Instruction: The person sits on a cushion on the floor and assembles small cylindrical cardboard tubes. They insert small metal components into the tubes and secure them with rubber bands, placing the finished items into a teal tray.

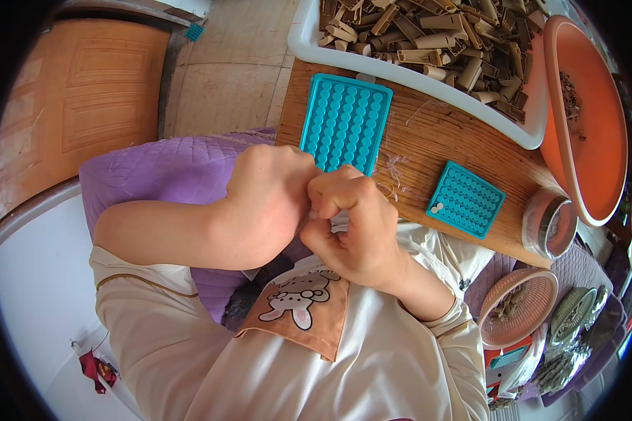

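Observation:
My left hand [270, 193] and my right hand [354, 228] meet in front of my chest, knuckles touching. The fingers of both are curled in and pressed together. Whatever they hold is hidden between them or too small to name. Just beyond them a large teal tray [345, 123] with rows of round cups lies on the wooden table, its near edge partly behind my hands. To the right is a smaller teal tray [467, 200] with rows of small round cups. A couple of small whitish discs [437, 208] rest at its left corner.
A white bin [418, 70] full of brown trough-shaped pieces stands at the far side, beside an orange basin [593, 133]. A glass jar [551, 224] is at the table's right edge. Further right are a pink basket [498, 337] and a green basket [572, 316]. Thin plastic scraps [395, 172] litter the table.

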The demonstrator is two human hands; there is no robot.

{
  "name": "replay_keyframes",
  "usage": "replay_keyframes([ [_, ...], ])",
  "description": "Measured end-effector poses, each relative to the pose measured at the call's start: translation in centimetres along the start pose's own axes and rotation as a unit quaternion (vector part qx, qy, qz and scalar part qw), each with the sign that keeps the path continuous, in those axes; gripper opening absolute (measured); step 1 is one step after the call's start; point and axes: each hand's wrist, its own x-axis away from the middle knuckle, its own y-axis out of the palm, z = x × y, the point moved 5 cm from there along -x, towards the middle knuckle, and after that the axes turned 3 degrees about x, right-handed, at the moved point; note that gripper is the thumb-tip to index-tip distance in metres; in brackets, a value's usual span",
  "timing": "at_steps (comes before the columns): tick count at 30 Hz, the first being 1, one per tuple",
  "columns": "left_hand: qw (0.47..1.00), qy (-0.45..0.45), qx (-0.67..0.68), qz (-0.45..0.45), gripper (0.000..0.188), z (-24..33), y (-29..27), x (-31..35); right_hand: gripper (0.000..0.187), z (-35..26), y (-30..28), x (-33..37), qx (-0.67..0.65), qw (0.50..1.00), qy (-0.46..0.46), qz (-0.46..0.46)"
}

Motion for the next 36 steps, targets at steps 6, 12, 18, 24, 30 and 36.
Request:
replay_keyframes([
  [6, 0.994, 0.045, -0.100, 0.018, 0.007, 0.6, -2.0, 0.0, 0.030, 0.8, -1.2, 0.6, -0.043, 0.995, 0.073, 0.052],
  [12, 0.998, 0.039, -0.054, 0.018, 0.007, 0.4, -1.7, 0.0, 0.031, 0.8, -1.2, 0.2, -0.042, 0.998, 0.033, 0.034],
  [18, 0.990, 0.005, 0.139, 0.019, 0.008, -1.3, 2.4, 0.5, 0.030, 0.4, -1.0, -0.3, -0.032, 0.999, 0.008, 0.028],
  [24, 0.964, -0.057, 0.260, -0.010, 0.009, -1.6, 4.0, 0.7, 0.036, 0.2, -0.5, -0.3, 0.022, 0.999, 0.002, -0.050],
  [30, 0.948, -0.073, 0.308, -0.014, 0.011, -1.7, 4.4, 0.7, 0.035, -0.2, 0.2, -0.3, 0.053, 0.997, -0.021, -0.046],
  [36, 0.928, -0.085, 0.363, -0.021, 0.014, -2.0, 4.9, 0.7, 0.033, 0.3, 0.5, 0.0, 0.056, 0.997, -0.029, -0.048],
])
